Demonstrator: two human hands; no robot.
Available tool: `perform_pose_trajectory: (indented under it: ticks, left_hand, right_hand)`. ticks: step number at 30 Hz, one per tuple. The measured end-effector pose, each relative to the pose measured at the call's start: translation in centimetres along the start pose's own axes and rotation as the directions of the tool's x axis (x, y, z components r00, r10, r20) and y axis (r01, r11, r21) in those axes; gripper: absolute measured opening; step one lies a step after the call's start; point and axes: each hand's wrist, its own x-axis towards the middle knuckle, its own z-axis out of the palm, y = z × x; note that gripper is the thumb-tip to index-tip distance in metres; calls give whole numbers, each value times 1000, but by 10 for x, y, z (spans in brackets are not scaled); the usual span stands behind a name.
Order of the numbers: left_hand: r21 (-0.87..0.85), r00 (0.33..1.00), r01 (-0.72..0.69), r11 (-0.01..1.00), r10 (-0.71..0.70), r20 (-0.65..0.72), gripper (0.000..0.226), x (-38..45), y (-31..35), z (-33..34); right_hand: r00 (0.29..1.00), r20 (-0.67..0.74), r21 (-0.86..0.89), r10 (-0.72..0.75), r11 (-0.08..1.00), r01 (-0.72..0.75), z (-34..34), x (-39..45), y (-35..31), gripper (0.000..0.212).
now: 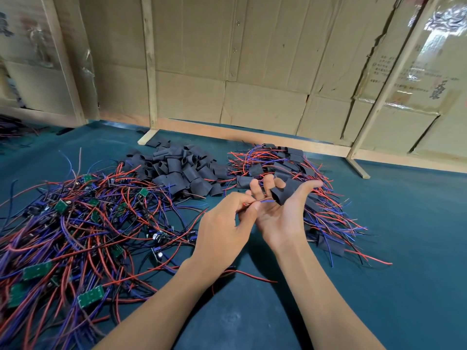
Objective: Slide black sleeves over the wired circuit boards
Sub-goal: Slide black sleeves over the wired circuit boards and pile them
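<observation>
**Now feeding wires into a sleeve**

Carefully, we are pinching the red and blue wire ends (262,201) in our left hand (222,231), aiming them at the black sleeve (284,193) lying across the curled fingers of our right hand (280,213). We are risking stray strands splaying or snagging the soft, flattened tube's mouth, since it is limp and collapsing. Glossy wires are tangling with green boards (91,296) at left; matte empty sleeves (177,170) are heaping behind.
</observation>
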Motion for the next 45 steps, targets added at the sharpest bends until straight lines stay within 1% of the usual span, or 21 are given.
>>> perform_pose_trajectory:
  ticks: [4,7,11,15,17,19,21,23,25,27,29,31,32,34,35,36,38,40,43,44,45]
  left_hand:
    - [-62,1000,9,998,-9,4,14,0,0,1]
    - [-58,1000,20,998,-20,8,16,-1,1,1]
    - [-50,1000,23,998,-23,7,10,0,0,1]
    - [-46,999,0,999,2,48,2,0,-1,1]
    - [-73,997,12,997,-7,77,4,1,-2,2]
    - [-95,995,36,995,-27,94,7,2,-2,2]
    - [-154,991,81,985,-63,117,14,3,2,2]
    - [-225,988,102,969,-72,138,32,5,6,1]
    - [-233,982,107,967,-66,176,46,6,5,-3]
    - [-194,969,118,974,-71,237,51,6,0,-6]
    - [-218,958,116,969,-50,284,55,6,-2,-8]
    - [-248,959,105,963,-33,280,54,6,-2,-8]
    - [-231,964,94,968,-30,266,50,7,-3,-7]
    - [-162,971,69,984,-29,239,47,8,-4,-5]
    - [-129,971,67,989,-35,235,48,9,-4,-4]
    - [-102,970,70,992,-44,238,49,9,-5,-4]
    - [-50,967,61,997,-47,250,50,8,-5,-4]
    - [1,966,48,999,-46,253,52,8,-3,-4]
    - [74,972,17,997,-34,234,55,9,-1,-7]
    - [113,970,-7,994,-21,241,54,9,-1,-8]
    - [159,966,-30,987,-12,259,55,11,-1,-9]
  right_hand:
    - [1000,-10,-22,20,1000,-20,0,0,3,77]
    - [999,-8,-37,33,999,-34,2,-2,5,77]
    - [999,11,-62,34,998,-33,4,-4,8,77]
    - [997,57,-187,43,982,-32,6,-6,16,75]
    - [994,71,-267,83,962,-62,8,-8,21,75]
    - [992,58,-378,108,922,-79,10,-9,24,79]
    - [995,55,-484,86,874,-48,11,-10,26,80]
    - [996,55,-572,72,820,-28,9,-11,28,79]
    - [996,65,-660,55,751,1,6,-11,29,74]
    - [991,129,-726,27,683,76,-1,-9,28,67]
    - [979,204,-802,15,576,159,-6,-7,25,64]
    - [970,240,-842,35,506,190,-8,-6,25,64]
    - [970,236,-843,53,508,177,-9,-6,24,69]
    - [975,187,-808,119,584,84,-9,-3,19,81]
    - [977,161,-788,140,615,42,-8,-1,17,83]
    - [981,135,-784,141,621,19,-5,-2,16,81]
    - [991,103,-806,81,590,36,1,-4,15,68]
    - [996,88,-824,-25,560,87,5,-4,15,52]
    - [991,67,-828,-118,547,121,12,-5,11,41]
    - [986,63,-853,-152,505,132,12,-6,8,39]
    - [978,84,-885,-188,437,160,13,-6,5,38]
